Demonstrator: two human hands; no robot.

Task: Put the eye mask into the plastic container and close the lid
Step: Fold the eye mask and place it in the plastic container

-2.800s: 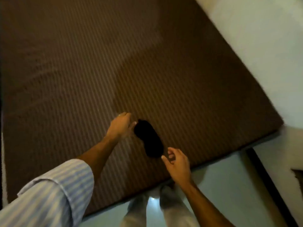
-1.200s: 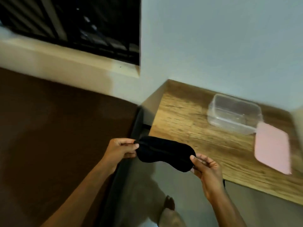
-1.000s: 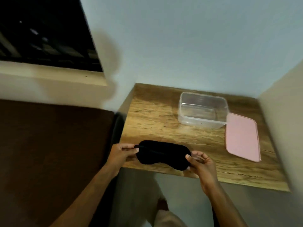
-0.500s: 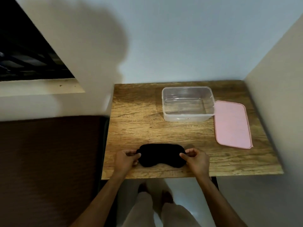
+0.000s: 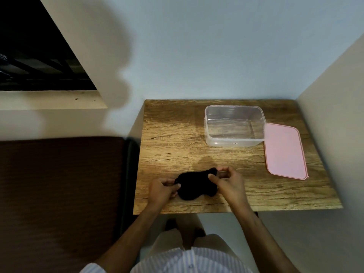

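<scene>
Your left hand [image 5: 160, 191] and right hand [image 5: 228, 181] pinch the black fabric eye mask [image 5: 194, 184], lying crosswise; the clear rectangular plastic container [image 5: 234, 142] sits empty

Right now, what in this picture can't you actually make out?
- Eye mask: both ends covered by the left hand and right hand; strap unseen.
- Pink lid: underside faces the table.
- Window: too dark, cut off at the left edge.

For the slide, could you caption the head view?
Both hands fold the mask on the table, container open.
</scene>
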